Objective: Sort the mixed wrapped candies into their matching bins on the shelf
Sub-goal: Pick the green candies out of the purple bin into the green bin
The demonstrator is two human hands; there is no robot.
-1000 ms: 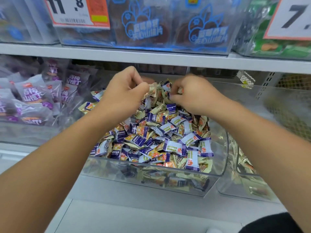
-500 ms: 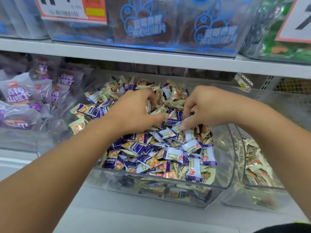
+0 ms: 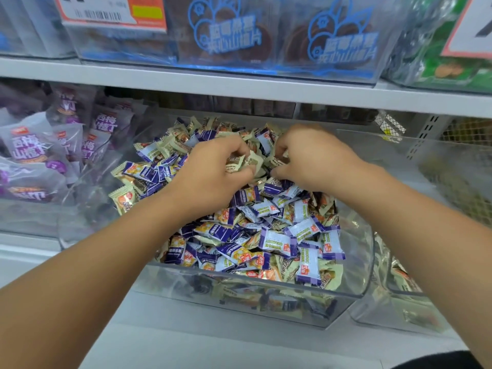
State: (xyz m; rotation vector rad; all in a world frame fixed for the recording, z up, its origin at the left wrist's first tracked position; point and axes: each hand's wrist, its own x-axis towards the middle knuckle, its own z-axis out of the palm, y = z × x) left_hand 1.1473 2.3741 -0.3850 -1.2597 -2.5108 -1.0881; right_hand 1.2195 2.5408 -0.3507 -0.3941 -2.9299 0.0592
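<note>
A clear plastic bin (image 3: 266,296) on the lower shelf is heaped with mixed wrapped candies: purple-and-white ones (image 3: 277,241) and cream-coloured ones (image 3: 170,145). Both hands are in the middle of the heap, close together. My left hand (image 3: 213,177) has its fingers curled round several cream candies (image 3: 242,162). My right hand (image 3: 311,158) also curls into the pile and pinches cream candies; its fingertips are partly hidden by wrappers.
To the right stands a second clear bin (image 3: 394,302) holding cream candies. To the left lie purple snack bags (image 3: 29,147). The shelf above (image 3: 239,86) carries clear boxes with blue print (image 3: 239,35) and price tags, leaving little headroom over the heap.
The view has shifted down and closer. Both hands dipped toward the front of the heap, then moved back up to its middle, now gathering cream candies between them.
</note>
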